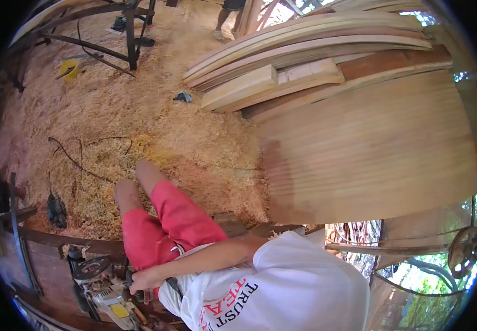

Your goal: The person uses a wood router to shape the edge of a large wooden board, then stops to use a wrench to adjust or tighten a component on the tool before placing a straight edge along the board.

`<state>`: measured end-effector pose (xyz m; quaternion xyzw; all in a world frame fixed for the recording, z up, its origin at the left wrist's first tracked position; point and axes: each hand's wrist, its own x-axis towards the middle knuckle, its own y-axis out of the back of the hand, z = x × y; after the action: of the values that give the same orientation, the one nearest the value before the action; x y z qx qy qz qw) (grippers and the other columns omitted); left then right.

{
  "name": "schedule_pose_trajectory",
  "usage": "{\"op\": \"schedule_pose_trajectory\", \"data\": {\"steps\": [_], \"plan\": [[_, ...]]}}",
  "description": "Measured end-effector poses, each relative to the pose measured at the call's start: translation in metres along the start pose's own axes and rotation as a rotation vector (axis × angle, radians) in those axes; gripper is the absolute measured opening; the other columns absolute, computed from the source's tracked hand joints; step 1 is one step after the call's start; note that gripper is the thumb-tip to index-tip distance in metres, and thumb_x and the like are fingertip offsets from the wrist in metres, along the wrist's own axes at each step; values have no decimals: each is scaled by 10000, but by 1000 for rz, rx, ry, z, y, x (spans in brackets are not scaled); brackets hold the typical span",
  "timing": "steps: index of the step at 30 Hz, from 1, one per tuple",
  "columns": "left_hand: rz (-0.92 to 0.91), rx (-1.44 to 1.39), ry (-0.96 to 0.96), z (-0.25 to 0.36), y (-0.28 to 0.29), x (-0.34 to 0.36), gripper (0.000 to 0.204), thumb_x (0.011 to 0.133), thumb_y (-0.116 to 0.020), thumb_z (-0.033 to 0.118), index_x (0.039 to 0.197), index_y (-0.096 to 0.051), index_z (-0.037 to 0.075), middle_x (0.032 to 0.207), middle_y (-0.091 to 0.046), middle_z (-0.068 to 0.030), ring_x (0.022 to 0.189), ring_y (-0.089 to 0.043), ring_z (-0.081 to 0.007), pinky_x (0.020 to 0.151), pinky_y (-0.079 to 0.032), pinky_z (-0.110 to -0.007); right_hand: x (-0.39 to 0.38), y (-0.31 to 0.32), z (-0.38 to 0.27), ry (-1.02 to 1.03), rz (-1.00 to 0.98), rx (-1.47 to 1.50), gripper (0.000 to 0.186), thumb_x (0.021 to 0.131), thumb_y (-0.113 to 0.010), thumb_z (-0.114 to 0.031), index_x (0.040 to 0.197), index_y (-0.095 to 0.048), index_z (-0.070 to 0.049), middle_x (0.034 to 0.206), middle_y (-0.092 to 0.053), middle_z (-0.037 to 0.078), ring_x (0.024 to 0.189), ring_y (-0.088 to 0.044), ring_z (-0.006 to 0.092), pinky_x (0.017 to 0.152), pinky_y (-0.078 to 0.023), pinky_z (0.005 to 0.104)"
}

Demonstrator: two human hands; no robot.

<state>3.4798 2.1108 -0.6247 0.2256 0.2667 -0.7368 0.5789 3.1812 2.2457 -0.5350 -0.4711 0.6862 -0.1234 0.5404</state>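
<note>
My right hand (145, 280) is at the lower middle, fingers curled around a dark handle on a power tool (103, 292), which looks like a router with a round black base, metal body and yellow label. The tool lies tilted beside my hip, against dark-brown timber (42, 259). My right forearm crosses my white T-shirt, which has lettering on it, above my red shorts. I cannot make out my left hand. My legs stretch out toward the shavings-covered ground (84, 121).
Curved boards (304, 44) and blocks (238, 88) are stacked at the upper right, above a large plywood panel (365, 154). Dark trestles (131, 38), a yellow object (68, 69) and loose cables stand or lie leftward. Another person's legs (224, 22) show at the top. A wooden wheel (464, 251) is far right.
</note>
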Motion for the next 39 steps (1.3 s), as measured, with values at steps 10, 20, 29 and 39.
{"op": "schedule_pose_trajectory", "data": {"steps": [10, 20, 29, 39], "plan": [[-71, -193, 11, 10, 4, -6, 614, 1042, -510, 374, 1540, -369, 45, 1518, -454, -172, 1380, -451, -314, 1119, -403, -457, 5, 10, 4, -3, -82, 33, 305, 919, -605, -192, 1040, -591, 88, 933, -688, 183, 711, -719, 359, 617, -582, 484], [-134, 71, 57, -13, -118, 11, 608, 1037, -507, 392, 1524, -387, 48, 1480, -475, -167, 1330, -480, -308, 1068, -435, -444, 35, 15, 12, 38, -165, -28, 384, 916, -585, -196, 1178, -548, 82, 965, -664, 242, 738, -687, 442, 660, -562, 573], [-152, 155, 70, -19, -156, 23, 615, 1034, -489, 433, 1510, -401, 53, 1445, -491, -157, 1281, -506, -300, 1021, -458, -432, -62, 1, -83, -366, -296, 246, 500, 922, -551, -167, 1324, -401, 91, 1174, -590, 325, 731, -693, 429, 680, -563, 550], [-105, 188, 33, -5, -133, 26, 627, 1031, -469, 479, 1494, -416, 59, 1406, -510, -145, 1226, -535, -292, 968, -484, -418, 18, 4, -1, -9, -61, -23, 532, 909, -573, -169, 1341, -403, 91, 1208, -568, 328, 732, -703, 410, 669, -567, 550]]}}
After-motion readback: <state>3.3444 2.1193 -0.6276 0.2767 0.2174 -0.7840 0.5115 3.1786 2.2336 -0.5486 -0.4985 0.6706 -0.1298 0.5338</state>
